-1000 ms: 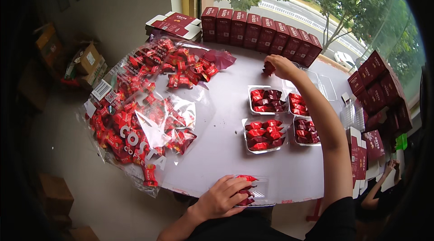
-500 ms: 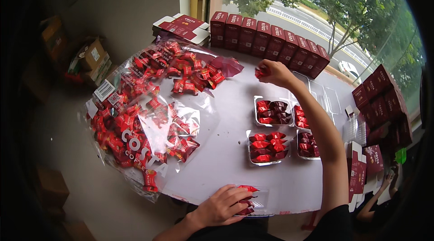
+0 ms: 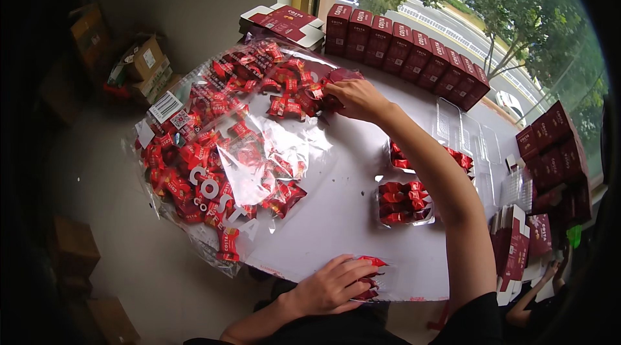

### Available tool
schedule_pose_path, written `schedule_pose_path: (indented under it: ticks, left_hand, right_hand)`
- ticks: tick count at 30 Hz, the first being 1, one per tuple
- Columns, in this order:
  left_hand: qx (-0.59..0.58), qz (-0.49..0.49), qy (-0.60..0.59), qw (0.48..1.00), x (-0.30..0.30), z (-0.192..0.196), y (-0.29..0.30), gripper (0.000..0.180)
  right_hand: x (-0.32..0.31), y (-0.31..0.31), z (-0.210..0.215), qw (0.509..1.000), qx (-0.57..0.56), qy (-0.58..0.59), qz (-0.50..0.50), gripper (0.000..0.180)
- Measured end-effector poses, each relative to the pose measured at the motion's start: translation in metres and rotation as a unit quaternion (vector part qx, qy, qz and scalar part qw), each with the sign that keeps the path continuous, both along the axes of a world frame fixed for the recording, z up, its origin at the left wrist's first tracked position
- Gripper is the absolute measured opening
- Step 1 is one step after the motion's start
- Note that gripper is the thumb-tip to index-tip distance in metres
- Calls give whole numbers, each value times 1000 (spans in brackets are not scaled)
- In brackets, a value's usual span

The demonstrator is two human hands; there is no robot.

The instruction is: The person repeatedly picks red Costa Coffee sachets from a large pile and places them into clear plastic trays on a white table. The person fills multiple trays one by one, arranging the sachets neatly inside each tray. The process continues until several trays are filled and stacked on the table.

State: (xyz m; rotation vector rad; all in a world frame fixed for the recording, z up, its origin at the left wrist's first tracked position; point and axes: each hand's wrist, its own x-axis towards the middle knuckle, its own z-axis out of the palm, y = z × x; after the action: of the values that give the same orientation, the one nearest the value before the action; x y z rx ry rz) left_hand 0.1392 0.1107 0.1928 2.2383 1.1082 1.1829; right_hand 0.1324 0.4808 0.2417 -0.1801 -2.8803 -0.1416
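Loose packets (image 3: 284, 107) are met from their right by the nearer right hand (image 3: 354, 99).
Tray packets (image 3: 373, 261) are covered by the left hand (image 3: 331, 285); neither hand's grip can be told.

Clad in a plain black top (image 3: 336, 332), visible in part at six o'clock. Has a short right sleeve (image 3: 477, 320) between four and five o'clock, likewise black, ending above the elbow; shows just a sliver of black left sleeve (image 3: 200, 342) near seven. Continues into a bare right forearm (image 3: 446, 193) and left forearm (image 3: 262, 320), both smooth in outline, narrowing toward the wrist. Finishes in bare, slim-fingered hands: left hand (image 3: 331, 287) at six o'clock, right hand (image 3: 359, 100) between one and two.
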Motion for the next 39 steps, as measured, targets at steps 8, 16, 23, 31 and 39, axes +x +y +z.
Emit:
schedule_pose_path:
  ticks: [8,16,23,31,39]
  left_hand:
    - [10,-18,-1,1000,0,4,3,47]
    - [21,18,24,999,2,1,3,46]
    - [11,1,-10,1000,2,9,5,49]
    - [69,97,-30,992,5,7,0,66]
    - [73,321,-92,940,1,40,65,45]
  right_hand:
    - [30,-23,22,991,-83,67,-86,42]
    - [108,-90,85,843,-521,55,-121,45]
    - [148,-109,71,658,-718,185,-129,50]
    - [153,-155,78,615,-739,271,-51,53]
    - [150,-183,77,668,-684,293,-28,55]
